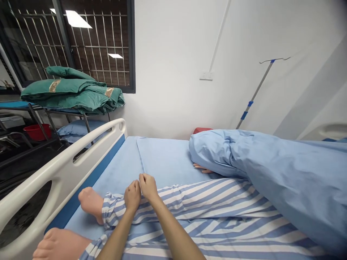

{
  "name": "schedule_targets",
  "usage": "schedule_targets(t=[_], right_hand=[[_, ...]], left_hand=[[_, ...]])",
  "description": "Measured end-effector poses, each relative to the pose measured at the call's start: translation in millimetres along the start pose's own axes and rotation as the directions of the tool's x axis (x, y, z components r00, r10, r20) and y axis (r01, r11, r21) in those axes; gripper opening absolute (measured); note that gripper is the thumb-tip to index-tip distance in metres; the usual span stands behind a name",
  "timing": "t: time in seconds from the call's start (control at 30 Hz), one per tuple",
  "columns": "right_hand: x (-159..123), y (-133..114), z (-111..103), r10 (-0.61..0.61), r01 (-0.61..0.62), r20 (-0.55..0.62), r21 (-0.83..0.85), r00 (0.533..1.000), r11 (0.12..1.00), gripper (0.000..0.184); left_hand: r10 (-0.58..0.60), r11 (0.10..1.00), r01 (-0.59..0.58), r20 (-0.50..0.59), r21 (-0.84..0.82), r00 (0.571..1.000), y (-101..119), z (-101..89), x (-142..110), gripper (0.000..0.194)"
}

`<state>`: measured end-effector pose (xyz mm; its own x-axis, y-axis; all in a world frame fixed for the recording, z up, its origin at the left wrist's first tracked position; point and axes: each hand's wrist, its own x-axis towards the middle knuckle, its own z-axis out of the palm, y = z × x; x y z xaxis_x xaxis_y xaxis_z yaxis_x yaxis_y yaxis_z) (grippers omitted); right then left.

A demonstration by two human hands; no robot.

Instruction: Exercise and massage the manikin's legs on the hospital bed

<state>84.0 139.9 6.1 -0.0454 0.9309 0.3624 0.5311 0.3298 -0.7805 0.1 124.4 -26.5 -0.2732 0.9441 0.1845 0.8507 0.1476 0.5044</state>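
Observation:
My left hand (132, 195) and my right hand (148, 186) are side by side over the lower part of a leg in blue-and-white striped trousers (202, 196). Both have their fingers curled closed, and whatever is in them is hidden. A crease or edge in the light blue bed sheet (165, 155) runs from the far side of the bed to my fists. The legs belong to a lying figure, perhaps a manikin, whose bare feet (90, 202) point left. Part of the figure's hand (202, 168) shows under a bunched blue quilt (271, 162).
A white bed end board (89, 139) closes off the left side. Beyond it, folded green bedding (78, 92) lies on a metal-framed stand near a red basin (37, 132). An IV pole (256, 92) stands behind the bed, against the white wall.

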Motion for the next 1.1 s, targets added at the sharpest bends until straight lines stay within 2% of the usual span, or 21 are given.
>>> schedule_targets(t=[0.2, 0.37, 0.47, 0.57, 0.63, 0.73, 0.8, 0.93, 1.1], right_hand=[[-15.5, 20.7, 13.3, -0.003, 0.003, -0.019, 0.031, 1.000, 1.000, 0.038], [-12.2, 25.3, 8.4, 0.027, -0.017, -0.036, 0.241, 0.999, 0.970, 0.041], [-8.5, 27.7, 5.1, 0.061, -0.044, -0.038, 0.350, 0.997, 0.936, 0.041], [-5.6, 29.4, 3.4, 0.077, -0.062, -0.018, 0.432, 0.997, 0.900, 0.042], [-4.1, 29.7, 2.2, 0.097, -0.074, -0.024, 0.478, 0.995, 0.875, 0.042], [-3.0, 29.6, -0.5, 0.126, -0.093, -0.027, 0.529, 0.992, 0.844, 0.041], [-3.3, 29.7, -2.5, 0.150, -0.104, -0.039, 0.543, 0.988, 0.833, 0.038], [-4.8, 30.0, -5.1, 0.210, -0.124, -0.108, 0.522, 0.972, 0.844, 0.037], [-5.0, 29.7, -1.8, 0.214, -0.127, -0.137, 0.469, 0.967, 0.874, 0.036]], left_hand=[[-0.036, 0.990, 0.031, -0.034, -0.140, 0.999, -0.8, 2.0, 0.9, 0.031], [-0.030, 0.981, 0.012, -0.087, -0.196, 0.996, 1.6, 2.5, -1.5, 0.033], [-0.065, 0.958, 0.016, -0.164, -0.286, 0.984, 6.3, -8.4, 4.9, 0.035], [-0.132, 0.900, 0.032, -0.202, -0.435, 0.970, 22.0, -27.5, 17.9, 0.036], [-0.173, 0.828, 0.031, -0.202, -0.560, 0.964, 37.3, -36.2, 25.0, 0.035], [-0.172, 0.749, 0.003, -0.190, -0.663, 0.967, 55.7, -30.4, 24.8, 0.036], [-0.157, 0.779, 0.012, -0.177, -0.627, 0.972, 59.0, -15.0, 16.8, 0.036], [-0.098, 0.915, 0.047, -0.108, -0.401, 0.989, 50.2, 15.4, -1.2, 0.036], [-0.064, 0.952, 0.044, -0.054, -0.304, 0.996, 44.5, 20.0, -2.3, 0.036]])
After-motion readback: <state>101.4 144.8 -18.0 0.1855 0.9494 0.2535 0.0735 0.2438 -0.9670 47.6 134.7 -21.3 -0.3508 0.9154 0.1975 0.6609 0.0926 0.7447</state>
